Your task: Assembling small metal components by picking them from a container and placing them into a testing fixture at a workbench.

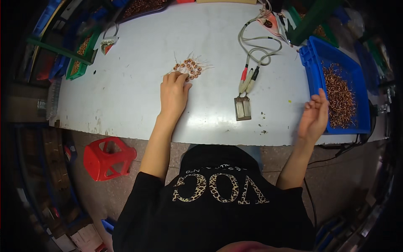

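Observation:
A cluster of small copper coils (191,67) with thin wire ends lies on the pale table. My left hand (173,94) reaches over its near edge with bent, bunched fingers. The fingertips touch down among the nearest coils, and what is between them is hidden. Off to the right, my right hand (315,115) is raised by the near-left wall of a blue bin (307,69), its fingers loosely bent and partly apart. Nothing shows in that hand. A heap of copper coils (339,98) fills much of the bin.
Between my hands lies a block with two metal plates (243,108), joined to red and black clip leads (247,80) on a looped grey cable (252,40). Green bins (80,63) with copper parts flank the table (214,122). A red stool (107,158) stands below at left.

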Motion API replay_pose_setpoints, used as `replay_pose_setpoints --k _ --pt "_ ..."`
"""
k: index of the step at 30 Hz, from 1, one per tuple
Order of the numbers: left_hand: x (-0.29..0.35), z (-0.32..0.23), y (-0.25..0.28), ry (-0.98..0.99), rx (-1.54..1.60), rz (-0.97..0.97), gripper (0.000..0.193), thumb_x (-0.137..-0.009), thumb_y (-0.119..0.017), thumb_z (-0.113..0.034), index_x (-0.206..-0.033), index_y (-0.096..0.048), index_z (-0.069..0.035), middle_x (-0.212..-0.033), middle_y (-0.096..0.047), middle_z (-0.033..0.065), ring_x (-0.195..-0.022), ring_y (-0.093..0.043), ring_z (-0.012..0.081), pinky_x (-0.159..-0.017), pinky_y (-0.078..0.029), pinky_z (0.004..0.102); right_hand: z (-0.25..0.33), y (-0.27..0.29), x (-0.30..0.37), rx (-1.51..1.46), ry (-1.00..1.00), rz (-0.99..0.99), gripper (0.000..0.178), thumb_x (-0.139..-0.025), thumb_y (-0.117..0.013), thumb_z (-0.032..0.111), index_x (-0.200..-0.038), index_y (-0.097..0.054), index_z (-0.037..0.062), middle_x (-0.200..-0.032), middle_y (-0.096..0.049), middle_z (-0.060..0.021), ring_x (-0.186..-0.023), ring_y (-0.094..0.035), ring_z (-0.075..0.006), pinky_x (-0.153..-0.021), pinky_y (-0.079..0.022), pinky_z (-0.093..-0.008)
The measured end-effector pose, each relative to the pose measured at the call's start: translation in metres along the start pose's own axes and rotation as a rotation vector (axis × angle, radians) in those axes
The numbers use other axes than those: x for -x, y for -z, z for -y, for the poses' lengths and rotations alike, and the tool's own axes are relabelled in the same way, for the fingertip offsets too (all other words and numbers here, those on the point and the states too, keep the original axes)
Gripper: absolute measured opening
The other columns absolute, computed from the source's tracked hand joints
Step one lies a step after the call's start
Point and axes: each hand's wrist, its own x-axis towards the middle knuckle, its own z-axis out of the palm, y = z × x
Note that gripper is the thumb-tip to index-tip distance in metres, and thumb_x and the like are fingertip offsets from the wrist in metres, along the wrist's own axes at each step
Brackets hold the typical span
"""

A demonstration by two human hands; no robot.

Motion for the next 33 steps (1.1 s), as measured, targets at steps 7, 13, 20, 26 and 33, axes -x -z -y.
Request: replay_pose_setpoints --k 7,13,20,26,33 --pt "0.019 -0.023 -0.001 -0.075 0.191 0.149 0.017 -0.081 -0.076 -0.006 -0.098 -0.073 -0.004 -0.096 -0.067 0.0066 -0.085 -0.058 0.0222 -0.082 -0.047 0.0344 -0.033 -0.044 0.039 0.467 -0.192 0.321 0.017 -0.098 -0.059 0.004 -0.109 -0.069 -0.0016 -0.091 -0.067 -0.0066 -0.081 -0.059 -0.0106 -0.075 -0.047 -0.0214" --pt "0.023 -0.028 0.011 0.028 0.347 0.179 0.017 -0.082 -0.075 -0.004 -0.099 -0.073 -0.004 -0.093 -0.068 0.0060 -0.083 -0.058 0.0217 -0.081 -0.046 0.0333 -0.039 -0.064 0.052 0.539 -0.262 0.595 0.015 -0.098 -0.059 0.003 -0.107 -0.069 -0.0021 -0.089 -0.067 -0.0075 -0.082 -0.061 -0.0118 -0.077 -0.049 -0.0222" --pt "0.024 -0.030 0.023 0.303 0.627 0.203 0.018 -0.089 -0.072 -0.004 -0.108 -0.073 -0.003 -0.091 -0.069 0.0060 -0.083 -0.060 0.0176 -0.080 -0.049 0.0284 -0.044 -0.064 0.061 0.516 -0.286 0.570 0.015 -0.095 -0.060 0.003 -0.105 -0.071 -0.0014 -0.087 -0.068 -0.0052 -0.080 -0.061 -0.0102 -0.073 -0.048 -0.0199" --pt "0.020 -0.021 0.021 0.757 1.245 0.165 0.022 -0.097 -0.066 -0.005 -0.118 -0.071 -0.001 -0.096 -0.070 0.0078 -0.090 -0.064 0.0148 -0.084 -0.052 0.0240 -0.049 -0.065 0.064 0.493 -0.306 0.596 0.015 -0.095 -0.060 0.002 -0.104 -0.072 -0.0004 -0.087 -0.068 -0.0046 -0.077 -0.060 -0.0097 -0.070 -0.047 -0.0201" --pt "0.018 -0.041 0.012 0.911 1.660 0.151 0.023 -0.101 -0.060 -0.003 -0.122 -0.067 0.002 -0.106 -0.070 0.0105 -0.095 -0.066 0.0144 -0.089 -0.053 0.0234 -0.053 -0.080 0.066 0.595 -0.235 0.677 0.012 -0.091 -0.065 0.001 -0.101 -0.072 0.0018 -0.084 -0.066 -0.0016 -0.070 -0.057 -0.0097 -0.063 -0.045 -0.0223"
